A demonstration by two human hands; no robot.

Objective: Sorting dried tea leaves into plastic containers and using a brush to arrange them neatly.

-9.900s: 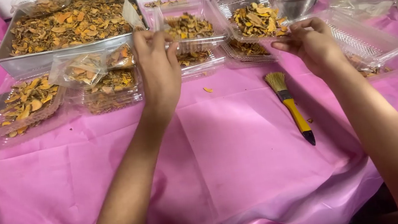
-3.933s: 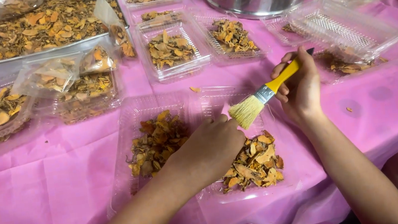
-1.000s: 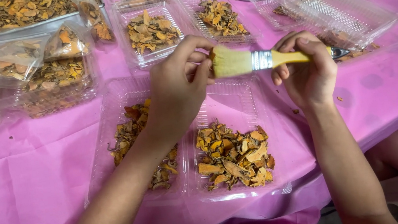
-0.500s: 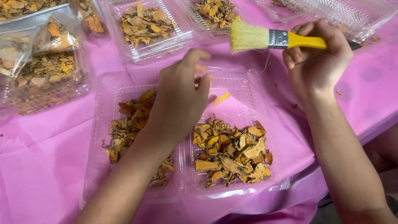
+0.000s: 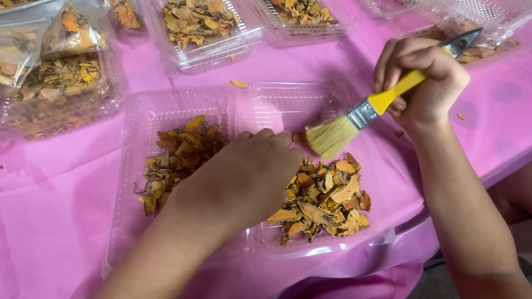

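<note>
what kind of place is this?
Likely a small hand-packing table for dried food: a pink cloth-covered table, many clear plastic clamshell trays of dried orange-brown pieces, and a yellow-handled brush in the right hand.

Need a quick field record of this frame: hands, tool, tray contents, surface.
left hand: palm down on the open clear clamshell tray, amid the dried orange pieces
right hand: grips the yellow-handled brush
brush bristles: over the tray's right half, just above the pieces
tray contents: one pile in each half
surface: pink tablecloth
behind: more clear trays with similar pieces
</note>
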